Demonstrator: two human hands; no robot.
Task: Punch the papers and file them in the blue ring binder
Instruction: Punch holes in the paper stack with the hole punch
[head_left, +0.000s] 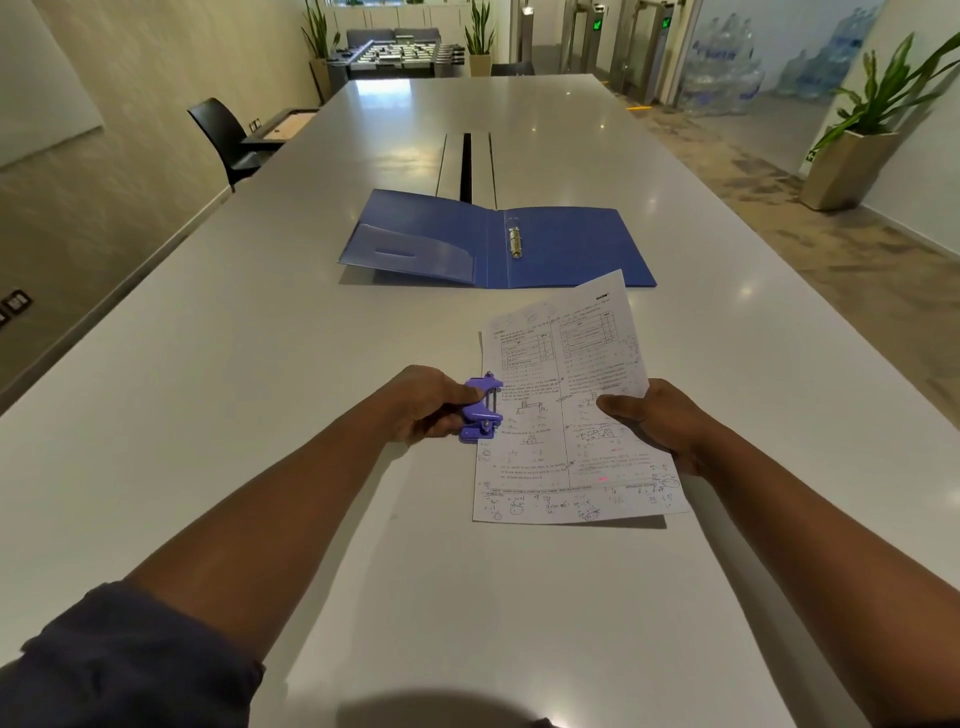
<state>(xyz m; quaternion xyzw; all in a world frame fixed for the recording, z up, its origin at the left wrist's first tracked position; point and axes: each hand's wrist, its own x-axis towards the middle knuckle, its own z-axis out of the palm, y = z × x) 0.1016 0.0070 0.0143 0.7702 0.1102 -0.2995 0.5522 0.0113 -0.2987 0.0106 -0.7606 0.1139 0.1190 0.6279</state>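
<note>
A printed paper sheet (566, 410) is lifted a little above the white table (311, 322), its far corner raised. My right hand (654, 421) pinches its right edge, thumb on top. My left hand (421, 402) grips a small purple hole punch (483, 408), whose jaws sit over the sheet's left edge at about mid-height. Beyond the sheet the blue ring binder (566, 244) lies open and flat, its metal ring mechanism (515, 242) exposed beside the spine and a clear pocket (415, 249) inside the left cover.
A cable slot (466, 166) runs along the table's middle behind the binder. A black chair (223, 137) stands at the left edge. Potted plants (857, 150) and stacked water bottles (727, 78) stand on the floor to the right.
</note>
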